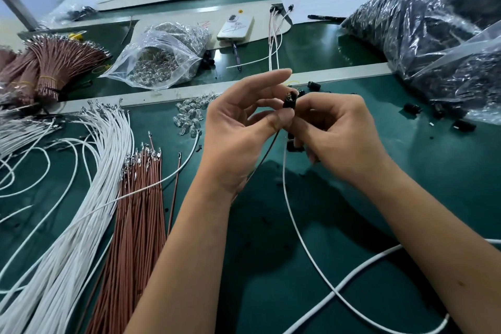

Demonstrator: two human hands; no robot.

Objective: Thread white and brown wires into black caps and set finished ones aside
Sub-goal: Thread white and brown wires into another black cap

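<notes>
My right hand (333, 127) grips a small black cap (289, 99) between thumb and fingers above the green table. My left hand (244, 127) pinches a brown wire (264, 158) just under the cap, index finger stretched out above. A white wire (291, 206) hangs from the same spot and trails down toward me. Loose white wires (89, 176) fan across the left of the table, with a bunch of brown wires (138, 211) beside them. Finished wired caps (275, 27) lie at the back centre. Spare black caps (439, 114) are scattered to the right.
A clear bag of small bulbs (160, 59) and loose bulbs (189, 116) lie ahead left. Tied brown wire bundles (51, 68) sit far left. Large plastic bags of black parts (433, 27) fill the right. A phone (235, 26) and pen (325, 17) lie behind.
</notes>
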